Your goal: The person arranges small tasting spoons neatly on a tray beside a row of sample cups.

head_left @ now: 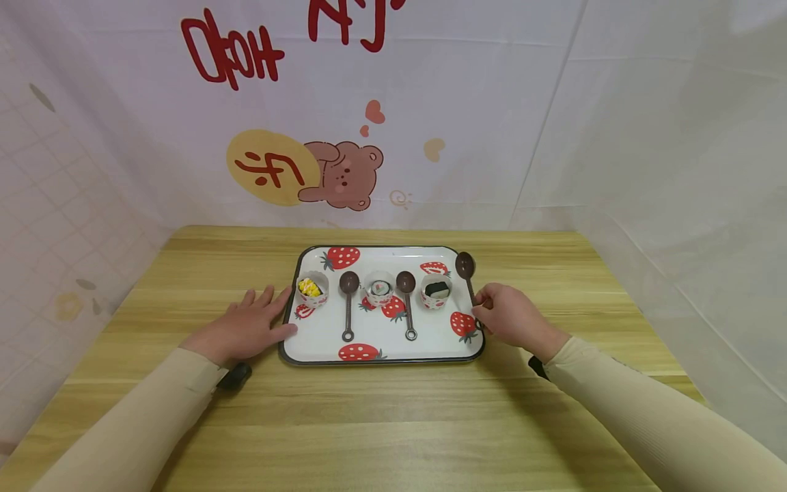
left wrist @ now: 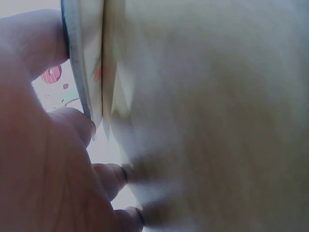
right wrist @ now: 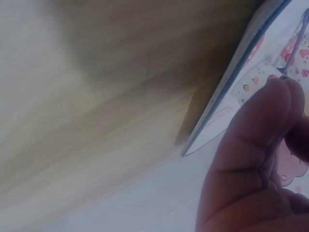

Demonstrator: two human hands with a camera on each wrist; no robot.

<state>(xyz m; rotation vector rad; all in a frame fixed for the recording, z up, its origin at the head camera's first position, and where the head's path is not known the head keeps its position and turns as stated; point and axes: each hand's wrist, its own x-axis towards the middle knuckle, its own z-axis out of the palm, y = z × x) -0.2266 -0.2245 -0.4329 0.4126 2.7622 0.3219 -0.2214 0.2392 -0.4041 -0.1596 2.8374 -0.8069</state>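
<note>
A white strawberry-print tray with a dark rim lies on the table. My left hand touches its left edge, fingers spread and fairly straight; the left wrist view shows the thumb against the rim. On the right, my right hand pinches the handle of a brown spoon along the tray's right edge. That spoon's bowl points away from me, and my fingers partly cover its handle end. In the right wrist view, the pinching fingers hide most of the handle.
On the tray stand a paper cup with yellow-topped food, a middle cup with a sushi roll, and a right cup with a dark-wrapped rice piece. Brown spoons lie between them. A printed cloth hangs behind the wooden table.
</note>
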